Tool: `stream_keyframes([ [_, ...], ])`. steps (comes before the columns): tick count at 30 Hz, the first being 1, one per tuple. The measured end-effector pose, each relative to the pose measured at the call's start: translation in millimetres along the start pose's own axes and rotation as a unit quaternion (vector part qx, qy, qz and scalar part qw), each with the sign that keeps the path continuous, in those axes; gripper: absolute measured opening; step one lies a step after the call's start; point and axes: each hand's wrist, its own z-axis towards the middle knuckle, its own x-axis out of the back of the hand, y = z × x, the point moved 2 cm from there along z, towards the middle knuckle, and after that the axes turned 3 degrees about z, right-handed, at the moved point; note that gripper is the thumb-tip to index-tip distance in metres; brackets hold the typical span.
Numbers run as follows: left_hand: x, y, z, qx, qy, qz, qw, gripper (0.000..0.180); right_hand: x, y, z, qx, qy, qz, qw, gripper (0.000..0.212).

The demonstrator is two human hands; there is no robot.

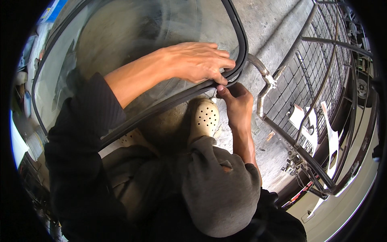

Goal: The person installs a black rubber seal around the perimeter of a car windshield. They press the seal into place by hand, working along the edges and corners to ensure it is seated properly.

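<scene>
A large curved sheet of car glass (117, 34) lies tilted in front of me, edged by a black rubber seal (242, 38). My left hand (197, 62) reaches across the glass to its near right corner, with the fingers bent over the seal and the thumb pressed on its lower side. Just below that corner, my right hand (237, 101) pinches the seal's outer edge between thumb and curled fingers. The two thumbs almost meet at the seal. The right fingertips are partly hidden behind the rubber.
Beneath the glass edge are my cream perforated clogs (205, 119). To the right stands a metal mesh frame (310, 80) of rusty tubes, with white cut pieces (306, 123) against it. The concrete floor (270, 24) runs between. Clutter lines the far left.
</scene>
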Motion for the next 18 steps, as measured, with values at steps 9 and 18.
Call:
stream_keyframes([
  [9, -4, -11, -1, -0.106, 0.021, 0.072, 0.992, 0.034, -15, 15, -8, 0.132, 0.038, 0.289, 0.947, 0.016],
  [18, 1, -19, 9, -0.181, -0.027, 0.083, 0.979, 0.031, -20, 18, -5, 0.213, 0.020, 0.286, 0.934, 0.024],
])
